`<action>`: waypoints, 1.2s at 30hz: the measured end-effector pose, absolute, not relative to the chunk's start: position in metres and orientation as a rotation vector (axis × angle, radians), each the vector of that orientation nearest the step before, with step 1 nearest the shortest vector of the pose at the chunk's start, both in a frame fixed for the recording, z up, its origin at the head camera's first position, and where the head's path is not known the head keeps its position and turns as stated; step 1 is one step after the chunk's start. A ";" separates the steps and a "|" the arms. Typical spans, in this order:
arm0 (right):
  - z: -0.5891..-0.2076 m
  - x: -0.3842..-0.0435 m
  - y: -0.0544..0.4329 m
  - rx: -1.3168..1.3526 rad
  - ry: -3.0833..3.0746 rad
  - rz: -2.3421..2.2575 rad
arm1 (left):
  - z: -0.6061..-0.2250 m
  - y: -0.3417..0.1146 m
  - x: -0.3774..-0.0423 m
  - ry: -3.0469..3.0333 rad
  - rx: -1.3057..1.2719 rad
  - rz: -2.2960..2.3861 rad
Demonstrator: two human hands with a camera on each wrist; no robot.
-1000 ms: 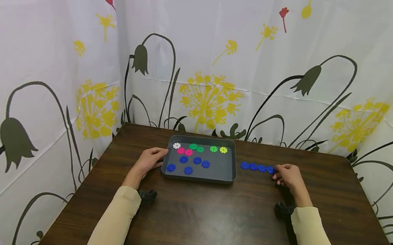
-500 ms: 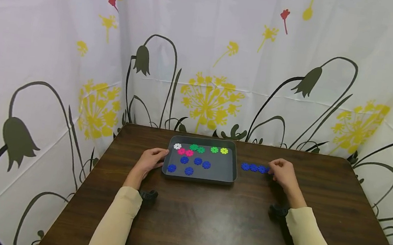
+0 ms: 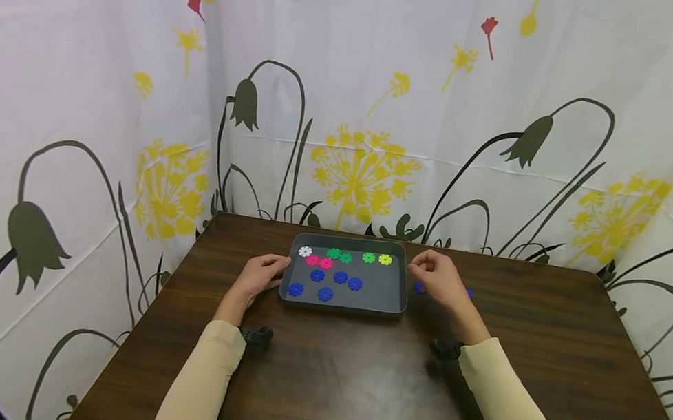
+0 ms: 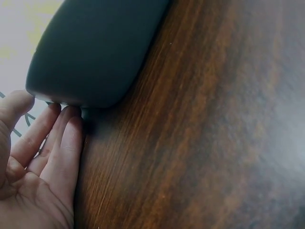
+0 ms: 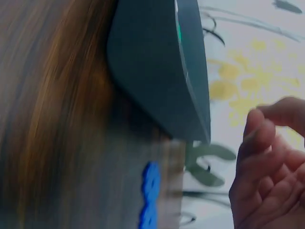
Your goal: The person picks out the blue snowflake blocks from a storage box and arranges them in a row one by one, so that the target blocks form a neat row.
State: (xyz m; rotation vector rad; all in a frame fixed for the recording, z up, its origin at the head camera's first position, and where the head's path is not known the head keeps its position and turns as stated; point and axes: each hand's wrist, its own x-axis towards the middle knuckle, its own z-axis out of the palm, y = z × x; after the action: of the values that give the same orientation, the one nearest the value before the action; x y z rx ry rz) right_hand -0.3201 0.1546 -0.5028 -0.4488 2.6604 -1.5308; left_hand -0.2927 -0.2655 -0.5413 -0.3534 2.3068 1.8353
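A: What has moved?
B: The right hand [image 3: 437, 277]. Half a second ago it was at the outer end of the blue row [image 5: 151, 183]; now it is near the tray [image 3: 379, 294].
A: And the largest things?
B: The flowered curtain [image 3: 332, 29] hangs at twelve o'clock, behind the brown tabletop [image 3: 353, 392]. The grey tray lies on its far part.
A: How is each grip?
B: The left hand [image 3: 257, 276], at the tray's nine o'clock, touches its side with rather straight fingers. The right grip is narrow, thumb and fingertip meeting.
A: And the discs?
B: Inside, the white disc [image 3: 305, 251] is at ten o'clock, the yellow disc [image 3: 385, 260] at two. The blue row, partly hidden, lies outside at three.
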 end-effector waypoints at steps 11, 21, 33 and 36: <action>-0.509 -0.317 0.088 -0.572 2.523 -1.396 | -0.541 -0.266 -0.291 2.313 -0.358 1.846; -0.527 -0.315 0.062 -0.537 2.597 -1.396 | -0.541 -0.264 -0.291 2.321 -0.359 1.852; -0.543 -0.312 0.053 -0.457 2.738 -1.163 | -0.539 -0.266 -0.290 2.307 -0.342 1.866; -0.544 -0.309 0.049 -0.413 2.788 -1.037 | -0.540 -0.266 -0.288 2.308 -0.334 1.865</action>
State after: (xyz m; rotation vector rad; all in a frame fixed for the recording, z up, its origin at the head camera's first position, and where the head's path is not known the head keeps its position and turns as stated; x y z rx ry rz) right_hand -0.3092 0.0490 -0.5435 -0.4126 2.7880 -1.0372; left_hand -0.2885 -0.2658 -0.5399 -0.3342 2.3084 1.8646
